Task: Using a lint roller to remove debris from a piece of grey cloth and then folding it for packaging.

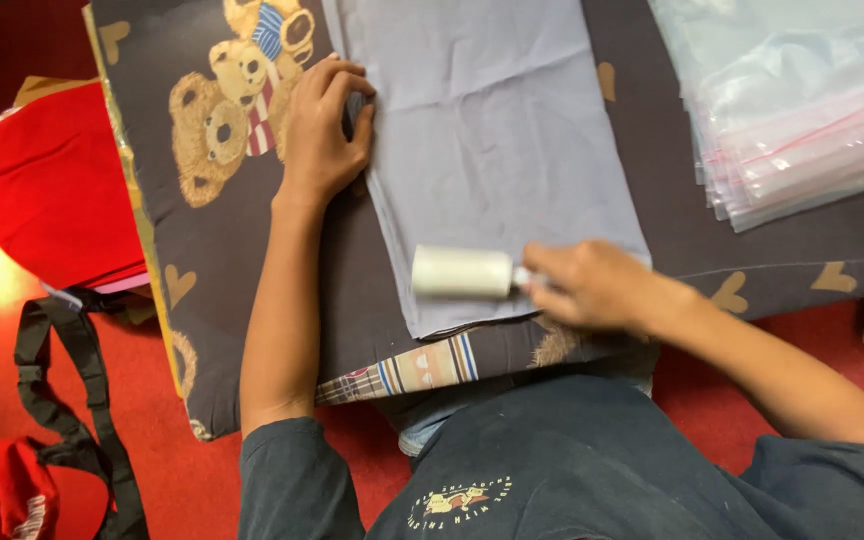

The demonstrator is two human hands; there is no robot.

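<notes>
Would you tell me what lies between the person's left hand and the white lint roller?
In the head view, only bare pale blue cloth lies between the left hand and the lint roller, which the right hand holds.

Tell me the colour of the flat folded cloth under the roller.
Pale lavender-grey folded cloth, plain, clearest in the head view.

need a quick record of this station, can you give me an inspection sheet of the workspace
surface: dark cushion with teddy bear and heart print, lying on red floor.
job's things: pale blue cloth spread flat on the cushion; white lint roller on its near edge.
clutter: stack of clear zip bags at far right; red folded fabric at left; black strap; red cap.
grippers: left hand presses the cloth's edge; right hand grips the roller's handle.
cables: nothing seen.
surroundings: red floor all round.
</notes>
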